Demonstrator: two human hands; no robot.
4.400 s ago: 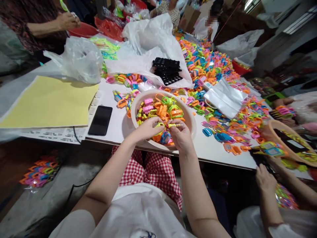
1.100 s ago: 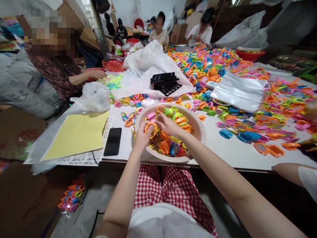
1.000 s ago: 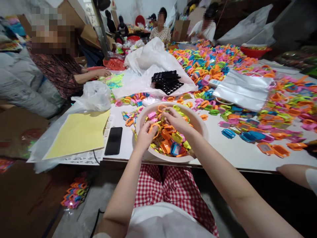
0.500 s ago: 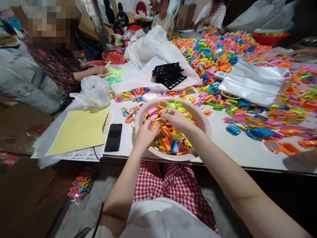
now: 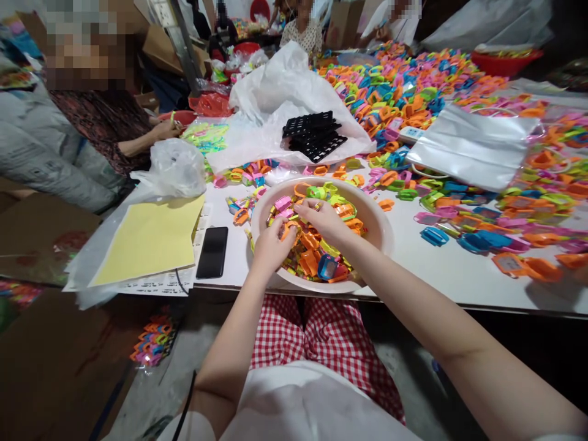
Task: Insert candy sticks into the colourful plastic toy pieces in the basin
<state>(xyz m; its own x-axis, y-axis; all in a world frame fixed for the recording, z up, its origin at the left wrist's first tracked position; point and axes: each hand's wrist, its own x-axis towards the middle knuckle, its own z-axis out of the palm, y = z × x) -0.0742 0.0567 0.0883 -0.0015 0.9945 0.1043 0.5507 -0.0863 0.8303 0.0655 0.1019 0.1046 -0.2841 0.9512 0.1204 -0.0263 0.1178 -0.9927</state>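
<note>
Hands meet over a white basin (image 5: 381, 228) of plastic toy pieces: left hand (image 5: 272, 245) pinches an orange ring (image 5: 289, 229), right hand (image 5: 324, 218) fingering pieces just beyond. Ring looks light, stiff, best gripped by its rim.

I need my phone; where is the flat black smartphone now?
The flat black smartphone lies on the white table, between the yellow paper sheet and the round bowl.

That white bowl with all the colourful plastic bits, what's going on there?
A seated person has both hands in the white bowl at the table edge. The left hand pinches an orange plastic ring, and the right hand reaches into the mixed coloured pieces beside it. A black phone and a yellow sheet lie to the left. Another person works across the table.
</note>
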